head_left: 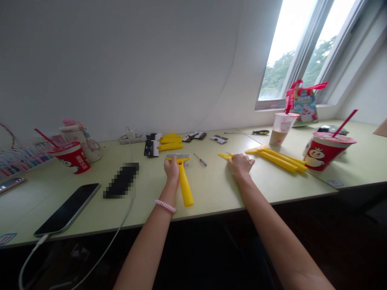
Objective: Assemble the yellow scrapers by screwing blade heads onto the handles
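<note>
My left hand (172,168) is closed on the head of a yellow scraper (185,185). A metal blade edge shows along the top of that head, and the handle points toward the table's front edge. My right hand (241,164) is curled low over the table, its fingers closed at a small yellow plastic piece (223,156) that sticks out to their left; the fingertips are partly hidden. A small screwdriver (200,160) lies between my hands. More yellow scrapers (279,160) rest just right of my right hand.
Packaged yellow scrapers (171,141) and black-and-white cards (219,139) lie at the back. A larger screwdriver (260,132) is behind my right hand. Red cups (325,151) (72,158) stand on both sides, a clear cup (281,129) at right. A phone (69,207) with a cable lies left.
</note>
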The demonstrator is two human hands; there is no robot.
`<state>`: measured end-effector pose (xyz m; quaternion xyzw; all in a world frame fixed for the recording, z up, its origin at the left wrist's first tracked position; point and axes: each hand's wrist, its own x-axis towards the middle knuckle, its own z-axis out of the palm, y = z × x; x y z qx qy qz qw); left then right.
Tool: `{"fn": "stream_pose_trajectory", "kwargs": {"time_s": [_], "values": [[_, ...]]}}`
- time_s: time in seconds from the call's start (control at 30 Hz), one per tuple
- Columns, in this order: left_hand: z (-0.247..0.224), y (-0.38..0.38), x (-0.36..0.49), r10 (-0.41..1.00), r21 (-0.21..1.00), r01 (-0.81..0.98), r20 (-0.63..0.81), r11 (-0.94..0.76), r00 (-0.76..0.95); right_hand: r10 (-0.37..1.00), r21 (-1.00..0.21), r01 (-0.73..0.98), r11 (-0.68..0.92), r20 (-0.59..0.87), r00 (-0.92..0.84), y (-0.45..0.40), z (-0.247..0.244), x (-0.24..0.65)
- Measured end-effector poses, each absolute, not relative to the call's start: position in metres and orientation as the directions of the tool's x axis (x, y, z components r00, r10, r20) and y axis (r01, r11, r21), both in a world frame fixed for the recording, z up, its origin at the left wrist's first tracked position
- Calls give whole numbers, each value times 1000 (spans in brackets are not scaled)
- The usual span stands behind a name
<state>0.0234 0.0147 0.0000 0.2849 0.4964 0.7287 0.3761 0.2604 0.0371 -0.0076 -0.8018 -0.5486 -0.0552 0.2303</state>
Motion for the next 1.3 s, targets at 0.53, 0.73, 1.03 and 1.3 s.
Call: {"fn": "stream_pose_trajectory", "kwargs": {"time_s": [0.53, 0.73, 1.03, 1.3], "values": [[-3, 17, 26, 862, 937, -260, 74, -232, -502, 756, -778, 619, -107, 341, 559, 40, -5, 263], [-5, 15, 28, 903, 954, -207, 116, -217, -413, 890, -905, 393, 161, 305, 338, 38, -4, 244], [-12, 17, 33, 969, 976, -116, 159, -183, -191, 924, -954, -64, 293, 300, -238, 11, 17, 200], [-12, 17, 34, 978, 979, -86, 177, -187, -110, 913, -992, -92, 87, 116, -392, 25, 4, 175]]}}
